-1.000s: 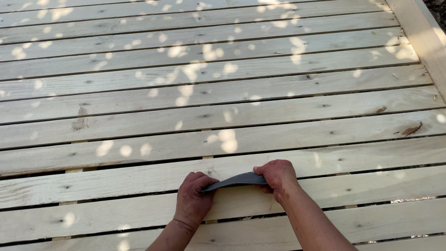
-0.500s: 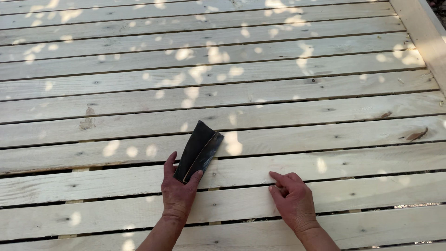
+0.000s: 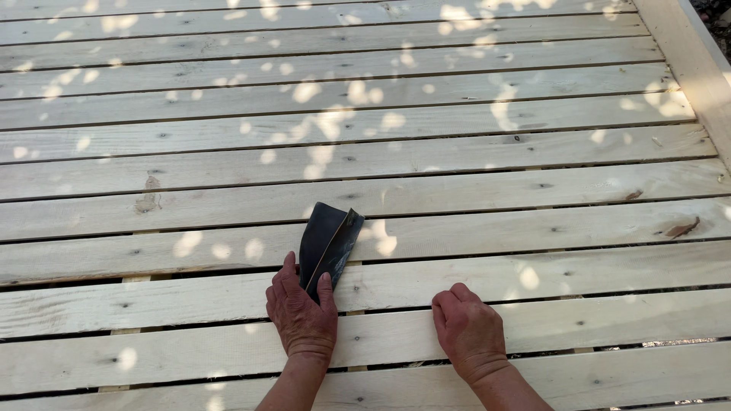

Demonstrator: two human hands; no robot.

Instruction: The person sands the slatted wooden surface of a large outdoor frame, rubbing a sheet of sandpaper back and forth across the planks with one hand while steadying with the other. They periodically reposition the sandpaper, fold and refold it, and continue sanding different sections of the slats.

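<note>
Sandpaper, a dark folded sheet with a thin brown edge showing at the fold, is the thing in hand, but the largest thing in view is the pale wooden deck, its long boards running left to right with narrow gaps between them, dappled with spots of sunlight and marked by small knots. A raised edge board borders it at the upper right. The left hand lies palm down on a board, its fingers pressing the near end of the sheet flat against the wood, thumb on one side and fingertips on the other, so it is grasping the sheet by pinning it rather than closing around it. The right hand rests well apart to the right, loosely curled with knuckles bent on the same board, holding nothing. The sheet reaches away from the left hand's fingertips, angled slightly rightward and bridging the gap onto the next board. To rub well, I judge the sheet should be kept folded and flat under the whole palm, moved along the grain of the board with even pressure, with the free hand steadying the body off to the side.
</note>
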